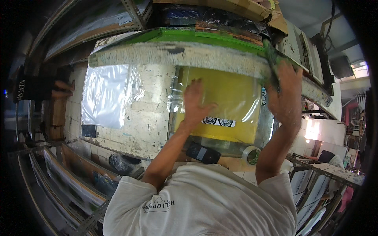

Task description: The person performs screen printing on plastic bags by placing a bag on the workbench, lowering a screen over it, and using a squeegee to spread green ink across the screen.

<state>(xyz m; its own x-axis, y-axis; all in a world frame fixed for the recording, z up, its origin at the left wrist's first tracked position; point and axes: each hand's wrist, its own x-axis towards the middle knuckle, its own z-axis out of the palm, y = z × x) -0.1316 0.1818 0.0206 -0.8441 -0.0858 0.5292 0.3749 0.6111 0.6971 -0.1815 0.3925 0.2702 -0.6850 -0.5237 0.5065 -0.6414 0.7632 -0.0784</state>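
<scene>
My left hand lies with its fingers spread on a clear plastic sheet over a yellow board. A white strip with two round black prints shows beside its thumb. Above the board, a screen frame is tilted up, its near rail pale and worn. My right hand is closed at the right end of that rail, around a dark, green-smeared bar. Motion blurs the bar, so I cannot tell whether it belongs to the frame.
A stack of clear plastic sheets lies on the left of the stained table. By the near edge are a black phone and a tape roll. Racks stand at lower left. Another person is at far left.
</scene>
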